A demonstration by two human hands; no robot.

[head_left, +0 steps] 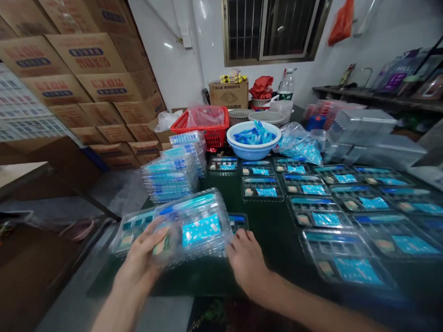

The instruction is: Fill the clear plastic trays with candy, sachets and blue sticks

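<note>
My left hand (144, 251) grips a clear plastic case (200, 229) by its left end, tilted above the table. Inside the case show a blue pen-like stick, a blue dotted packet and a small pale piece. My right hand (248, 264) has its fingers curled at the case's right edge and seems to pinch it; its fingertips are partly hidden. Behind the held case, other similar cases (240, 221) lie on the dark green table (262, 232), partly covered. Farther back stands a stack of filled cases (171, 180).
Rows of open filled trays (321, 219) cover the table's right side. At the back are a blue basin (253, 148) of blue packets, a red basket (201, 125), a bag of blue packets (300, 144) and clear empty trays (365, 124). Cardboard boxes (94, 59) are piled at left.
</note>
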